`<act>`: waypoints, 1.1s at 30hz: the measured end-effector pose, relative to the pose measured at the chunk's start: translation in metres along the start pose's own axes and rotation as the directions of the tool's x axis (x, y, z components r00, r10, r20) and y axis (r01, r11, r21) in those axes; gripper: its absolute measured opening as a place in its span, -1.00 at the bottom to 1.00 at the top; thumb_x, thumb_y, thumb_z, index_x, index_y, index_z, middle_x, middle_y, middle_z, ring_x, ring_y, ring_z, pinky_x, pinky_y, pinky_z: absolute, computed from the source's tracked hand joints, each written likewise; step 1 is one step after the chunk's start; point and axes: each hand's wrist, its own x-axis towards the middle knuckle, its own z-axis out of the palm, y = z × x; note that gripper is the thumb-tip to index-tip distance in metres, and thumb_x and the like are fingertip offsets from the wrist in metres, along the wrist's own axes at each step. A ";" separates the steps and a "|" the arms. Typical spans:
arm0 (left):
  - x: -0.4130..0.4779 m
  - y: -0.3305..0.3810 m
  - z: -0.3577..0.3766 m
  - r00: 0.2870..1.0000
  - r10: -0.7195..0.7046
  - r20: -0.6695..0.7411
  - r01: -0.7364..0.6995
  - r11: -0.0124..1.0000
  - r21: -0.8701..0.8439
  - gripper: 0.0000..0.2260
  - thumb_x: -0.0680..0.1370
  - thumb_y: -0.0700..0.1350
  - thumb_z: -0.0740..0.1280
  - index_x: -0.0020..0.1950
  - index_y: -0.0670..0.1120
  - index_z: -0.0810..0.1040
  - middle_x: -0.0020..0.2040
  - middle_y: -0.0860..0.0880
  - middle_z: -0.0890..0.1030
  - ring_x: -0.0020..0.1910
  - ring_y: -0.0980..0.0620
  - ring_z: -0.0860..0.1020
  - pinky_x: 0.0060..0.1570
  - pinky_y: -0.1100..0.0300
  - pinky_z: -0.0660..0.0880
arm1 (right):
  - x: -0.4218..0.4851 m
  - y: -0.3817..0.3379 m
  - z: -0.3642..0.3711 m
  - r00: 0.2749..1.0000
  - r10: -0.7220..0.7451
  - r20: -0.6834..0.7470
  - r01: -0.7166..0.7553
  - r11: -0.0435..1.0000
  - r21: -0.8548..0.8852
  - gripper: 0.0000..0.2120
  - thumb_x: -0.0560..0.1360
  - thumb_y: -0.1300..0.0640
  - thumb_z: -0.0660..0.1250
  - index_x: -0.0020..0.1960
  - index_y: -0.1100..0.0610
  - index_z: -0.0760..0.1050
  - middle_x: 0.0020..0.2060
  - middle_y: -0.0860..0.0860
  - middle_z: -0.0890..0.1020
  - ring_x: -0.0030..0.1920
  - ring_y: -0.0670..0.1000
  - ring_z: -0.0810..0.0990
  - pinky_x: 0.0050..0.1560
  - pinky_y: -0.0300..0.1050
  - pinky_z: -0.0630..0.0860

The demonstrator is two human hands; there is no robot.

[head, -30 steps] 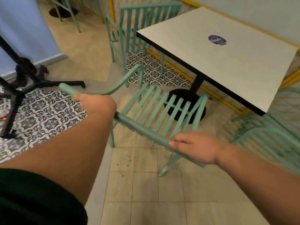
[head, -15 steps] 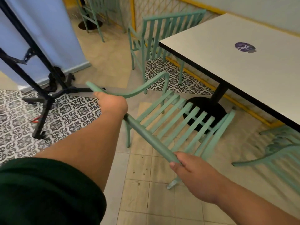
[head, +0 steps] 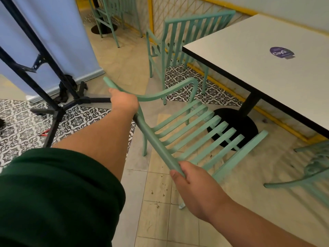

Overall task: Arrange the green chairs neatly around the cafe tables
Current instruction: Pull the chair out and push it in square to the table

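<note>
A green slatted chair (head: 192,132) stands in front of me, its seat pointing toward the white cafe table (head: 267,68) at the right. My left hand (head: 123,100) grips the chair's left armrest where it meets the backrest. My right hand (head: 194,186) holds the right end of the backrest's top rail. A second green chair (head: 179,41) stands at the table's far left side by the wall. Part of a third green chair (head: 309,168) shows at the right edge.
The table's black post and round base (head: 236,125) sit just beyond the held chair. A black metal stand (head: 53,97) with spread feet rests on patterned tiles at left, before a pale blue panel (head: 58,32). More green chairs (head: 110,13) stand at the back.
The chair and both hands have shifted toward the table while my view has swung left; my right hand has slid along the top rail toward its end.
</note>
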 end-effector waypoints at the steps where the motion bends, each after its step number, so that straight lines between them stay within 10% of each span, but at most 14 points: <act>1: 0.000 0.000 -0.001 1.000 -0.003 0.003 0.003 1.000 -0.026 -0.32 0.58 -0.25 0.23 0.62 -0.19 -0.04 0.36 -0.21 0.47 0.24 -0.22 0.54 0.22 -0.08 0.55 | 0.001 0.000 0.000 1.000 0.001 -0.004 -0.001 1.000 0.001 -0.76 0.65 -0.19 0.10 -0.01 -0.10 0.45 -0.29 -0.07 0.54 -0.34 -0.11 0.49 -0.35 -0.26 0.33; 7: -0.059 -0.013 0.001 0.964 0.261 -0.044 -0.248 0.948 0.197 -0.27 0.46 0.01 0.28 0.61 -0.12 0.15 0.54 -0.15 0.26 0.47 -0.22 0.30 0.40 -0.24 0.34 | -0.002 -0.003 -0.003 1.000 0.001 0.007 -0.001 1.000 0.022 -0.72 0.65 -0.18 0.13 -0.11 -0.06 0.43 -0.37 -0.10 0.47 -0.42 -0.12 0.42 -0.37 -0.19 0.36; 11: -0.127 -0.037 0.003 0.666 0.700 0.256 -0.745 0.636 0.201 -0.44 0.41 0.10 0.15 0.36 -0.02 0.57 0.37 -0.08 0.57 0.48 -0.16 0.36 0.54 -0.13 0.17 | 0.000 0.002 -0.002 1.000 -0.021 -0.002 0.021 1.000 0.021 -0.65 0.64 -0.17 0.15 -0.15 0.07 0.40 -0.39 -0.07 0.44 -0.39 -0.07 0.40 -0.32 -0.04 0.38; 16: -0.139 -0.060 -0.005 0.364 0.773 0.520 -0.931 0.277 0.239 -0.65 0.35 0.11 0.11 -0.43 -0.11 0.50 -0.45 -0.01 0.51 -0.32 -0.13 0.52 -0.04 -0.02 0.37 | 0.002 0.021 -0.007 0.994 0.048 0.095 -0.072 0.960 0.270 -0.72 0.66 -0.07 0.20 0.06 0.12 0.54 -0.31 -0.14 0.50 -0.32 -0.18 0.47 -0.20 -0.23 0.41; 23: -0.135 -0.062 0.003 0.361 0.798 0.482 -0.922 0.226 0.315 -0.64 0.30 0.10 0.08 -0.46 -0.15 0.44 -0.51 -0.03 0.43 -0.41 -0.10 0.42 -0.12 0.05 0.22 | 0.008 0.120 -0.013 0.975 0.142 0.169 -0.166 0.976 0.138 -0.57 0.70 0.01 0.11 0.08 0.34 0.58 0.17 0.28 0.58 0.27 -0.10 0.40 0.24 -0.59 0.09; 26: -0.136 -0.062 0.006 0.362 0.810 0.461 -0.920 0.232 0.316 -0.66 0.30 0.09 0.08 -0.48 -0.14 0.41 -0.52 -0.02 0.40 -0.43 -0.07 0.40 -0.14 0.08 0.15 | 0.033 0.149 -0.012 0.977 0.152 0.152 -0.145 0.988 -0.059 -0.55 0.72 -0.03 0.05 0.06 0.24 0.60 0.16 0.16 0.59 0.41 -0.07 0.26 0.48 -0.24 0.01; 33: -0.132 -0.059 0.004 0.350 0.801 0.487 -0.923 0.205 0.326 -0.69 0.27 0.12 0.11 -0.50 -0.11 0.32 -0.53 -0.01 0.35 -0.46 -0.04 0.38 -0.13 0.06 0.21 | 0.057 0.168 0.002 0.998 0.061 -0.011 -0.061 0.943 -0.328 -0.69 0.50 0.03 0.04 -0.23 0.08 0.51 -0.26 0.00 0.53 -0.09 0.12 0.49 0.20 0.07 0.38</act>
